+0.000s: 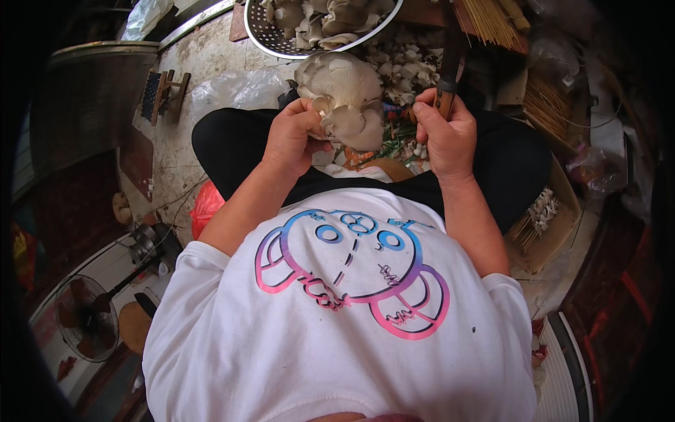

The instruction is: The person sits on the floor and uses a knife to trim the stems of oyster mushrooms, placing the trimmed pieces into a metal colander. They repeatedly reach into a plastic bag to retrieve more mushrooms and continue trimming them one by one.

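Observation:
A cluster of oyster mushrooms [345, 95] with broad pale caps is held at its lower left edge by my left hand [298, 134]. My right hand [447, 126] grips the wooden handle of a knife [446, 95], whose dark blade points away from me. Beyond the cluster, a perforated metal colander [274, 50] holds more oyster mushrooms [332, 21]. A heap of small mushroom pieces [408, 68] lies between the held cluster and the knife. Green and orange scraps [393, 140] lie below, between my legs.
Bundles of wooden skewers [490, 21] lie at the upper right. A cardboard box [564, 227] at the right holds skewered pieces. A clear plastic bag [240, 89], a small wooden stool [166, 95], a red plastic bag [206, 205] and a standing fan [87, 318] are on the left.

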`<state>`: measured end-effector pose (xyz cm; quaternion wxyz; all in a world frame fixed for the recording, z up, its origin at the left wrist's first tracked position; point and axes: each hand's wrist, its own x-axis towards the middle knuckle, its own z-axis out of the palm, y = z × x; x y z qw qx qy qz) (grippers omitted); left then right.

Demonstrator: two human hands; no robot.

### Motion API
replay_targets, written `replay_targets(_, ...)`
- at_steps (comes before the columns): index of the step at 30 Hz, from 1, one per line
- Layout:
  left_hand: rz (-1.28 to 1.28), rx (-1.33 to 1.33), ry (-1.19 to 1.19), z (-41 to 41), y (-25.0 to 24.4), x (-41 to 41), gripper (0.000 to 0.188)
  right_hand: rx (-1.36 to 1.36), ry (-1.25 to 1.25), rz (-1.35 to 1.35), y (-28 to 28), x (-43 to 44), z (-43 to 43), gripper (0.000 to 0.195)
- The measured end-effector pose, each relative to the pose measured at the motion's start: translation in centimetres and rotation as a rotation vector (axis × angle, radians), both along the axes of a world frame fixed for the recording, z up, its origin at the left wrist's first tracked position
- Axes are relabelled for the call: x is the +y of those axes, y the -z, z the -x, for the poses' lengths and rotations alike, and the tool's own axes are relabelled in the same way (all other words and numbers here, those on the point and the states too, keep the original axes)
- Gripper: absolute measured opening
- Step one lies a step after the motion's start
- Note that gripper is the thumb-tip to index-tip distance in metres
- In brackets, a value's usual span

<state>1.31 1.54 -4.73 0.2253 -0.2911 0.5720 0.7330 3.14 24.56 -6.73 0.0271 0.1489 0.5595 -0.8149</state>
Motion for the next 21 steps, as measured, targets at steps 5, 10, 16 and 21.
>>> replay_targets(5,-0.021,0.006,0.01,0.0,0.0,0.0,0.016,0.016,-0.113,-0.118,0.6,-1.2,-0.4,0.008)
replay_targets(10,0.03,0.02,0.044,-0.6,-0.1,0.8,0.016,0.036,-0.189,-0.176,0.6,-1.8,-0.7,0.015)
replay_targets(16,0.101,0.123,0.095,-1.1,0.3,1.1,0.015,0.078,-0.205,-0.178,0.7,-2.0,-0.9,0.017)
replay_targets(21,0.198,0.269,0.166,-1.2,-0.1,1.1,0.018,0.049,-0.225,-0.241,0.7,-1.6,-1.0,0.017)
